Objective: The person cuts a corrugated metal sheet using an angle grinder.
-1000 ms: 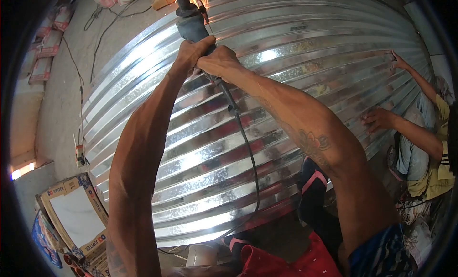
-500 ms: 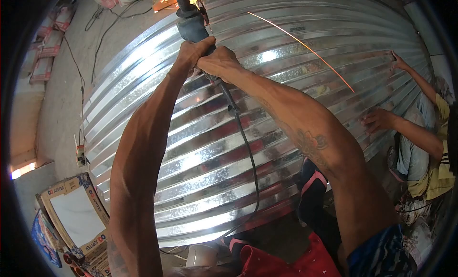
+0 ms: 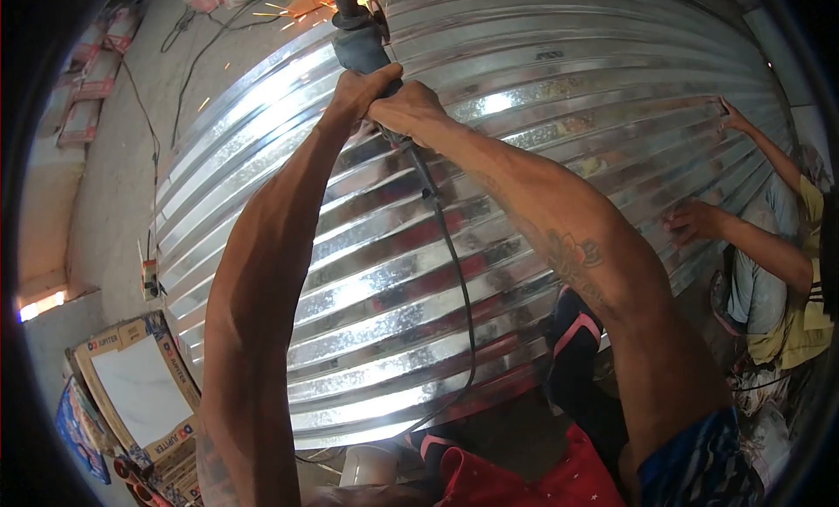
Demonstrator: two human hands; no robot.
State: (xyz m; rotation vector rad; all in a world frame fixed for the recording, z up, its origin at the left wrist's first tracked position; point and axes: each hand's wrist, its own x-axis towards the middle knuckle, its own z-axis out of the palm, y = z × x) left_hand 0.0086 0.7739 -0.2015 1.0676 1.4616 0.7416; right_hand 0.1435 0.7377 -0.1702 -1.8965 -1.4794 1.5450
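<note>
Both my hands are wrapped round the body of an angle grinder (image 3: 358,48) near the top of the view. My left hand (image 3: 360,92) closes on it from the left, and my right hand (image 3: 406,109) grips just behind on the right. Sparks fly from the disc, which shows at the tool's right side by the far edge of a large corrugated metal sheet (image 3: 384,315). From the grinder's rear a black cord (image 3: 459,271) trails over the sheet toward me. My fingertips are mostly hidden under the tool.
At the right a crouching co-worker rests one hand (image 3: 734,115) and holds the other hand (image 3: 695,223) at the sheet. Cardboard-edged tile boxes (image 3: 140,385) stand at lower left. Stacked sacks (image 3: 92,83) and loose cables (image 3: 179,79) lie at upper left. A white bucket (image 3: 369,465) sits near my feet.
The grinder and both hands have shifted slightly to the right in view. The long orange spark streak over the sheet is gone; sparks now spray to the left.
</note>
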